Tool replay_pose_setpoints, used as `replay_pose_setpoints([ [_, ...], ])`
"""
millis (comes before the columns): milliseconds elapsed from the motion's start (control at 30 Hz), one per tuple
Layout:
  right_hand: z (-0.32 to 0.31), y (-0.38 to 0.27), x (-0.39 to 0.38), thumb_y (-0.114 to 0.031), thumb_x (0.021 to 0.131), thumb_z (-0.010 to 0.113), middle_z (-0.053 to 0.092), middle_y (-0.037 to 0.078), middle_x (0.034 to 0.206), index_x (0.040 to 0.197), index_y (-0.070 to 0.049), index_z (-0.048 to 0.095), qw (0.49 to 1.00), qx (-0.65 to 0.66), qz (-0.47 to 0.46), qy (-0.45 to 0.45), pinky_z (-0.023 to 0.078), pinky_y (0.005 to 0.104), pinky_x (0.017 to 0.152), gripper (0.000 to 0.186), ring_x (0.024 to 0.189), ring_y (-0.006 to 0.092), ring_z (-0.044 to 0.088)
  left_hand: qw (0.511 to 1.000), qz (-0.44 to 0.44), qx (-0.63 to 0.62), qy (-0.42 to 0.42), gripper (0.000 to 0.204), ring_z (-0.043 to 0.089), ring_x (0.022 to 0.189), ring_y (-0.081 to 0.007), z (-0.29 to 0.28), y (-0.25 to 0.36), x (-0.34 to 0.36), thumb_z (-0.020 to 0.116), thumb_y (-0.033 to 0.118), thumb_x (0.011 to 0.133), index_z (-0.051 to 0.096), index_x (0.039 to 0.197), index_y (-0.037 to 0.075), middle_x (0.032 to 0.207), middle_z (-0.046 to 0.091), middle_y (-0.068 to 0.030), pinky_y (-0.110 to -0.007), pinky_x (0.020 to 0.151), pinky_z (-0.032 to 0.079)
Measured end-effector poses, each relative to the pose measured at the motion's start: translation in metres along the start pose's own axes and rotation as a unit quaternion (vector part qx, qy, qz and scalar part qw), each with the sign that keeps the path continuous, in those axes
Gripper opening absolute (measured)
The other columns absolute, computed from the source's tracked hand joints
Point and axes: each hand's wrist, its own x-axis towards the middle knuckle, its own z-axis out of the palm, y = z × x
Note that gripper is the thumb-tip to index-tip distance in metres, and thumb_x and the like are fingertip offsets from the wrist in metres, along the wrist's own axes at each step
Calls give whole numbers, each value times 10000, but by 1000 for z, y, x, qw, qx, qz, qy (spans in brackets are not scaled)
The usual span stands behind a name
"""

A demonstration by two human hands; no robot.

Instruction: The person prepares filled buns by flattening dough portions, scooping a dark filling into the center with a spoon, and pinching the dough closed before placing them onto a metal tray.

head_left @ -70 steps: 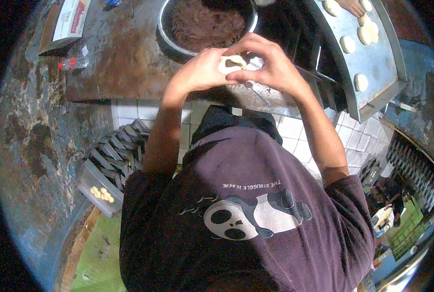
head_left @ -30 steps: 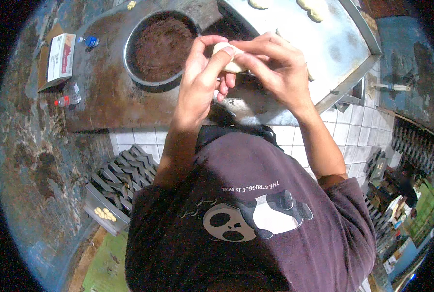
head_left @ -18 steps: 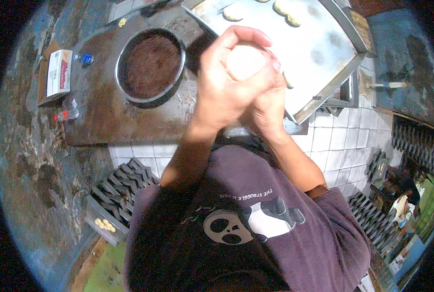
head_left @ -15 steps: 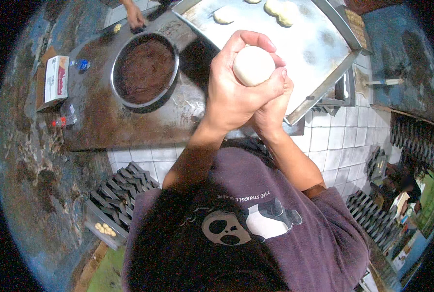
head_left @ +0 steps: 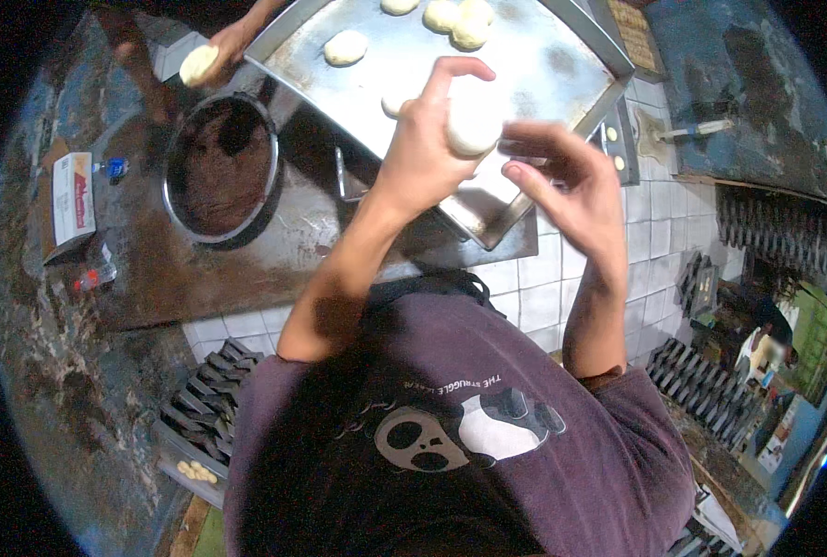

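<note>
My left hand (head_left: 432, 148) is closed round a smooth white dough ball (head_left: 474, 119), held over the near part of a metal tray (head_left: 543, 84). Just to the right of the ball, my right hand (head_left: 562, 181) is open, its fingers apart, bent and blurred by motion, with nothing seen in it. Several pale dough rounds (head_left: 346, 46) lie on the tray. Left of the tray is a round metal pan (head_left: 219, 186) of dark brown filling on a worn dark worktop (head_left: 154, 288).
A co-worker's hand (head_left: 232, 42) holds a flattened dough piece (head_left: 198, 65) at upper left. A cardboard box (head_left: 70, 200), bottles (head_left: 98, 274) and stacked dark racks (head_left: 205, 395) are at left. A distant person (head_left: 766, 339) is at right.
My right hand has pulled away rightward from the dough ball, which stays in my left hand. The tray appears farther left in view. A co-worker's hand with dough has come in at upper left.
</note>
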Motion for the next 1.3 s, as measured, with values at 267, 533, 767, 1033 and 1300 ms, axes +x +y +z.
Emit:
replay_pose_setpoints([
  [267, -39, 26, 49, -141, 886, 810, 704, 52, 1184, 1234, -25, 705, 999, -36, -21, -27, 579, 313, 896, 382, 1106, 150, 637, 985, -20, 117, -121, 840, 744, 850, -303, 39, -49, 37, 838, 69, 726, 355, 1410, 142, 1113, 694, -166, -394, 750, 592],
  [533, -34, 123, 103, -332, 957, 646, 556, 320, 1345, 1443, 25, 495, 862, -493, -91, -82, 470, 515, 1073, 622, 1292, 461, 549, 958, -46, 283, -26, 941, 680, 799, -282, -32, -58, 13, 787, 115, 799, 181, 1519, 133, 1401, 495, -214, -407, 771, 582],
  [767, -21, 165, 118, -664, 1033, 368, 187, 327, 1659, 1597, 81, 197, 893, -437, -29, -107, 132, 494, 1277, 950, 1567, 431, 160, 969, -43, 240, 32, 797, 678, 924, -419, -33, -68, 3, 742, 100, 823, 263, 1457, 149, 1291, 518, -225, -500, 851, 552],
  [1033, -25, 162, 119, -559, 1094, 314, 92, 251, 1704, 1623, 32, 163, 854, -496, -45, -150, 70, 438, 1295, 808, 1593, 359, 55, 978, -27, 195, 68, 696, 581, 595, -176, -28, -64, 6, 687, 31, 827, 323, 1419, 77, 1169, 596, -161, -349, 619, 503],
  [1300, -28, 85, 180, -251, 942, 701, 657, 231, 1289, 1377, -46, 608, 874, -420, -235, -68, 527, 469, 976, 489, 1173, 415, 643, 973, -31, 205, 105, 574, 557, 569, -162, -34, -67, 2, 659, 21, 829, 416, 1347, 64, 1036, 634, -118, -346, 587, 484],
])
